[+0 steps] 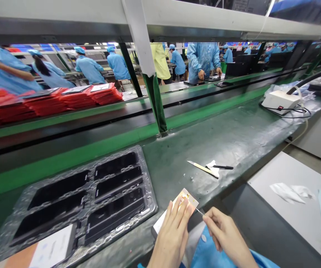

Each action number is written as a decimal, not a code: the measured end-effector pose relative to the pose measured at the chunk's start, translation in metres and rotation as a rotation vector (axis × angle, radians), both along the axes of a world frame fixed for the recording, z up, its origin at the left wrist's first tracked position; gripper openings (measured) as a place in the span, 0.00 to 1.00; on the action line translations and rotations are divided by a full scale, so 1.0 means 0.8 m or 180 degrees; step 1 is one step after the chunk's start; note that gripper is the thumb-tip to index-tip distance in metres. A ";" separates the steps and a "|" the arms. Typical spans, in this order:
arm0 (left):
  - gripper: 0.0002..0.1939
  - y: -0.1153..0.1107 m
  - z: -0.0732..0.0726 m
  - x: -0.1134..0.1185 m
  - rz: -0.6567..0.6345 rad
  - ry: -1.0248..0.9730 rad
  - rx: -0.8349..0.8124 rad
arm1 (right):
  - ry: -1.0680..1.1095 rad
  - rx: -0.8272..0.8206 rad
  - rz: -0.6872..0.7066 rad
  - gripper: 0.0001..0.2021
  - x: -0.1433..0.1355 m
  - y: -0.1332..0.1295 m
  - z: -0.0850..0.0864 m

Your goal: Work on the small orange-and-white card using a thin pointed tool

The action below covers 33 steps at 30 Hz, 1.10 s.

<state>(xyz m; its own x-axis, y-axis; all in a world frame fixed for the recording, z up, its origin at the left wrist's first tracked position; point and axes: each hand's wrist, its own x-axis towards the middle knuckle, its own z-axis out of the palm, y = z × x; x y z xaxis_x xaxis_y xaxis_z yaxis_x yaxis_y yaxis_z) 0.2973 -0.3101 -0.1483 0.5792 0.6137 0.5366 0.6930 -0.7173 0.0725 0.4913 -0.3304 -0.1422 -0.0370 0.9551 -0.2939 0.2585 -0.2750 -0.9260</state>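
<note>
My left hand (174, 230) lies over a smartphone (193, 201) with a lit white and orange screen, its fingers across the glass, keeping hold of it at the bench's front edge. My right hand (224, 227) pinches a thin, needle-like metal tool (199, 212), whose tip meets the phone's edge near a corner. The rest of that tool is hidden in my fingers. To the left, a clear plastic tray (152, 186) carries several dark phones (115, 184) and one with a lit screen (55, 245). A craft knife (202, 168) lies on the bench beyond my hands.
Beside the knife are a black pen-like tool (224, 167) and a crumpled white wipe (212, 169). A white box (281, 101) with cables stands farther right. A post (156, 100) rises behind the bench. Co-workers in blue and stacked red packets (104, 95) are beyond the line.
</note>
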 end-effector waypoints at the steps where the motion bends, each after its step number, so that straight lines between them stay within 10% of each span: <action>1: 0.30 0.000 -0.001 -0.001 -0.0013 0.0002 0.0019 | 0.0386 -0.0291 0.0004 0.26 0.000 0.003 0.001; 13: 0.27 0.005 0.009 -0.001 0.0050 0.0521 0.0061 | 0.2537 -0.1524 -0.0114 0.28 0.003 0.013 -0.010; 17: 0.23 0.004 0.006 0.003 0.0135 0.0557 0.0055 | 0.2032 -0.1330 -0.0040 0.30 0.001 0.009 -0.011; 26: 0.35 0.002 0.009 0.000 0.0121 0.0433 -0.0072 | -0.0949 0.1308 0.0063 0.16 0.000 -0.011 -0.012; 33: 0.35 0.004 0.013 -0.011 -0.0066 0.0117 -0.0157 | 0.0013 0.0034 0.0221 0.24 0.005 -0.003 -0.001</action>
<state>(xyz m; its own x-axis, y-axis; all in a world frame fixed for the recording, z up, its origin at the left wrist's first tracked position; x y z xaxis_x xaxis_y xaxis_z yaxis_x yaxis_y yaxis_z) 0.2884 -0.3069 -0.1379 0.6108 0.6266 0.4840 0.6808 -0.7277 0.0828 0.4949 -0.3328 -0.1433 -0.1046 0.9533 -0.2835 0.2730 -0.2466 -0.9299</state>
